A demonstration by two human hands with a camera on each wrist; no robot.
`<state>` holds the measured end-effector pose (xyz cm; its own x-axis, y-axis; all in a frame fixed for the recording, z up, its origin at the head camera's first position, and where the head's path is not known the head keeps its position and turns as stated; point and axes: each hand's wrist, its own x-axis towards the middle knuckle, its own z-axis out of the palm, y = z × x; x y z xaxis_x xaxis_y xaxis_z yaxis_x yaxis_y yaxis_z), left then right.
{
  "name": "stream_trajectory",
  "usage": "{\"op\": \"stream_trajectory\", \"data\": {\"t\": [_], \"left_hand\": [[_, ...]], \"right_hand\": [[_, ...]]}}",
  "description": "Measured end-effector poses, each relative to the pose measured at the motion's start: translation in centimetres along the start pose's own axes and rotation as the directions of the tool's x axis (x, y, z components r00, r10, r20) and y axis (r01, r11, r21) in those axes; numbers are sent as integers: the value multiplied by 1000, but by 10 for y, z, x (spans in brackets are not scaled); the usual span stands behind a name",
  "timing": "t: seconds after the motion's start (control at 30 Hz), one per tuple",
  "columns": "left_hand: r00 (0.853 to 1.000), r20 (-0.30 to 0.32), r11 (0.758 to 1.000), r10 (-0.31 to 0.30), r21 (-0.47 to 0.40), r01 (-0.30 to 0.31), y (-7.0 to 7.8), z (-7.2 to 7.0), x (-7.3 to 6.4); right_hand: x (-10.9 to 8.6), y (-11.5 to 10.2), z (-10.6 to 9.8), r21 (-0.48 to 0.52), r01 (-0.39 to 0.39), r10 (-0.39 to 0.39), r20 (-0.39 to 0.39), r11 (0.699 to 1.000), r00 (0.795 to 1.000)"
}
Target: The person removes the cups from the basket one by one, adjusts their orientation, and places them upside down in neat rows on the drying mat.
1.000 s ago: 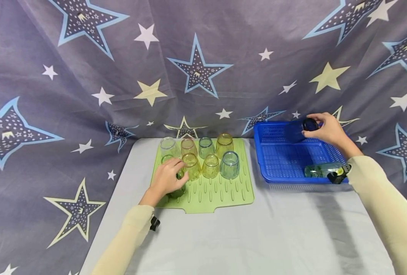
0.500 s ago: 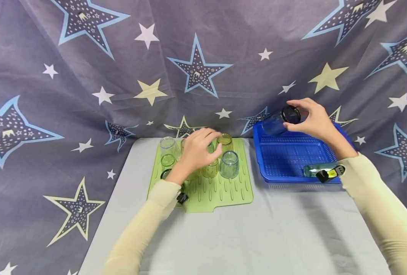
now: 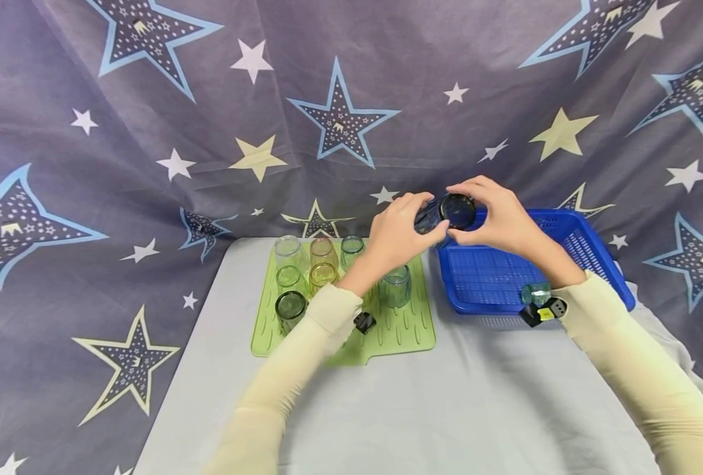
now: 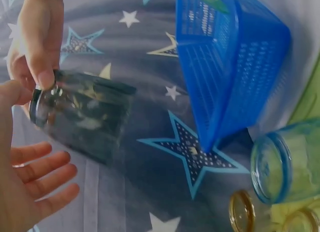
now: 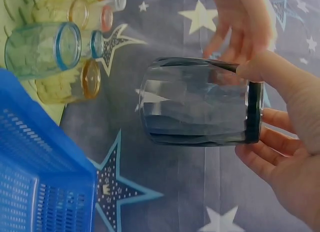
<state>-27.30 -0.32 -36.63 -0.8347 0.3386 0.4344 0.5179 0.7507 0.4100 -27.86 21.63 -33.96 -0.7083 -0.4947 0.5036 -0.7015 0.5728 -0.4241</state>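
Above the near-left corner of the blue basket, my right hand [image 3: 500, 214] grips a dark blue-grey glass tumbler [image 5: 195, 101] by its thick end. The tumbler lies on its side in the air, its other end pointing left. My left hand [image 3: 400, 227] is beside it, fingers spread and thumb close to the glass; in the left wrist view its four-finger side [image 4: 45, 177] stands apart from the tumbler. Whether the left thumb touches the glass I cannot tell. Below the left arm, several upside-down glasses stand on a green drying mat [image 3: 410, 333], partly hidden by it.
A blue perforated basket [image 3: 476, 264] stands right of the mat, with a pale green glass [image 3: 535, 293] lying in its near right part. A dark green glass [image 3: 292, 309] stands at the mat's front left. Behind the table hangs a star-patterned curtain [image 3: 197, 132].
My right hand has lifted the dark tumbler out of the basket and carried it left. My left hand has left the dark green glass on the mat and moved right, up to the tumbler.
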Motion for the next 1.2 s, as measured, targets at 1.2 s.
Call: {"op": "stream_trajectory", "data": {"t": [1.2], "left_hand": [[992, -85, 994, -95, 49, 100, 17, -17, 10]], "right_hand": [[11, -27, 20, 88, 113, -114, 13, 990, 993]]}}
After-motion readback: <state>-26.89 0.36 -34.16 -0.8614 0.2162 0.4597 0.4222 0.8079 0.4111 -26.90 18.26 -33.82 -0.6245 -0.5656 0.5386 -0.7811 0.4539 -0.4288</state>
